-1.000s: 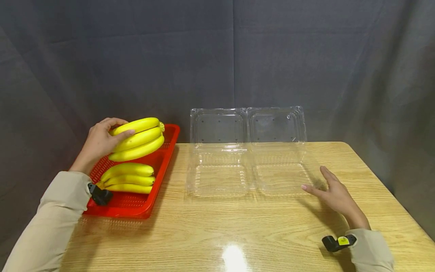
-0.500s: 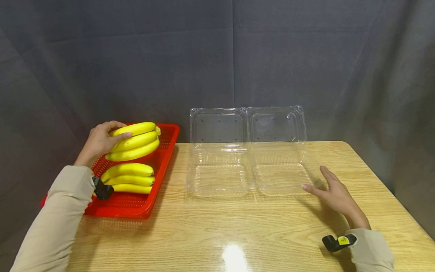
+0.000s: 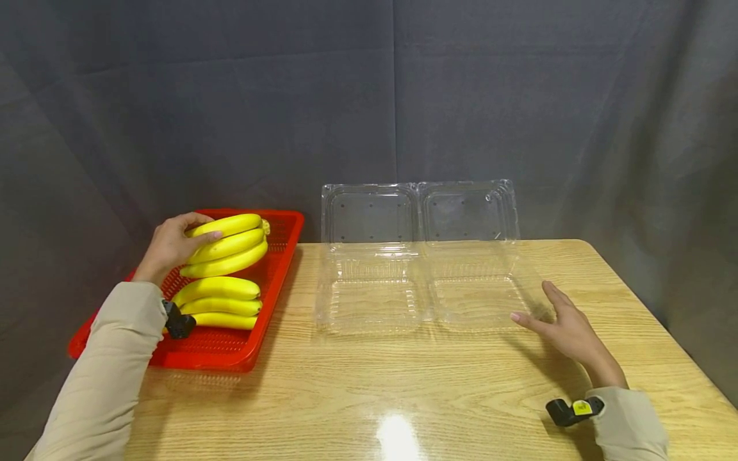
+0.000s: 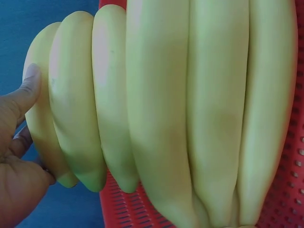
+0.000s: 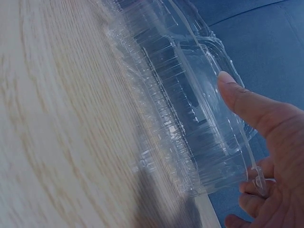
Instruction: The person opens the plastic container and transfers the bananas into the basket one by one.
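Dark grey cloth hangs behind a wooden table. From the head view, the left hand curls round the upper banana bunch over the red tray, a second bunch lying below it. The right hand rests flat, fingers straight, beside the clear clamshell container. At the left wrist, a thumb presses the bananas. At the right wrist, fingers seem to touch the container's rim.

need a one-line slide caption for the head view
Left hand grips a banana bunch over a red tray; right hand rests open beside a clear clamshell container on a wooden table.
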Demonstrator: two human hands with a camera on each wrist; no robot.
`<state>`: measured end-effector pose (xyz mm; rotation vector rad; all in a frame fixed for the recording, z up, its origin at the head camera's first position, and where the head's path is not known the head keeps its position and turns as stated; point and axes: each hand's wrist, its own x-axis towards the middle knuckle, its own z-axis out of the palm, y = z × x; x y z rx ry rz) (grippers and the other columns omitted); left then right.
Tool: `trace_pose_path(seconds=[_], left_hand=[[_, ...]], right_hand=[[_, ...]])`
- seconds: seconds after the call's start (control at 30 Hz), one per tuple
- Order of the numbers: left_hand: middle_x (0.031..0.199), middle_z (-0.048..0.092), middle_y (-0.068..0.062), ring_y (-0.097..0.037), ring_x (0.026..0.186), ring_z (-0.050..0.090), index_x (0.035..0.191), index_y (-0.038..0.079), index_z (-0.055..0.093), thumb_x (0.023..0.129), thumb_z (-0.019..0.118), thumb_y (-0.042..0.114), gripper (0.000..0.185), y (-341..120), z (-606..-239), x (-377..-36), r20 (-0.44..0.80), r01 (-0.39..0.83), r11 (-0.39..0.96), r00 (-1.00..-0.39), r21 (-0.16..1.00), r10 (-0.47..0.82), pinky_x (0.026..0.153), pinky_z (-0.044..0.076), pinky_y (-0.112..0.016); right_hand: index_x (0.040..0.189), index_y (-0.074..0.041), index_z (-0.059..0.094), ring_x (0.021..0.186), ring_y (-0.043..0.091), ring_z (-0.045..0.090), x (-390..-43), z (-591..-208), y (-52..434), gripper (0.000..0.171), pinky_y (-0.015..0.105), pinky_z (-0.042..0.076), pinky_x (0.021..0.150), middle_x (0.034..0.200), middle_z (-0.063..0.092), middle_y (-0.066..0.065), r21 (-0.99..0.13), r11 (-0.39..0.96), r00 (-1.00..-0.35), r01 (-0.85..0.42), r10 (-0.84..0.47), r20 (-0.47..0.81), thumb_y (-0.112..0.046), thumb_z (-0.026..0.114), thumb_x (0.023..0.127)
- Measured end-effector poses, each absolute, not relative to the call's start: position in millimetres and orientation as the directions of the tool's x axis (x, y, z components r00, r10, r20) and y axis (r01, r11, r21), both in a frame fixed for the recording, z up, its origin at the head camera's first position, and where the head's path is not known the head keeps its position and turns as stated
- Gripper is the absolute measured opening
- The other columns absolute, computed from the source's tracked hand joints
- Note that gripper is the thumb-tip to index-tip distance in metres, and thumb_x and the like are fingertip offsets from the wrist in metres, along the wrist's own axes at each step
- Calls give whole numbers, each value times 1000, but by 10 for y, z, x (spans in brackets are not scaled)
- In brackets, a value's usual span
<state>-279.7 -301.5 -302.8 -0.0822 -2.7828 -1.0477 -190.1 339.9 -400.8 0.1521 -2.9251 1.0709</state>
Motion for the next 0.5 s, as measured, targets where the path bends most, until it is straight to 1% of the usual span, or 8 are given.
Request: trace_pose_path(seconds=[0.3,0.5], left_hand=[[132,47,-26,-42,113,40,131,-1,53,94,63,36,54,-2986,-3144,-2844,154,93,754,-988,650,-10,95,38,-52],[131,48,-26,-43,115,41,130,-1,55,93,64,34,52,-2949,-3170,-2885,172,119,762,-985,636,10,98,38,-54]], right_hand=[[152,2,-1,137,55,4,-1897,-4005,3401,103,71,13,102,155,0,32,-647,755,-994,-104,-88,58,-48,63,90],[152,2,-2,137,55,4,-1903,-4013,3409,103,71,13,103,155,-1,32,-650,753,-995,-103,-87,57,-48,63,90]])
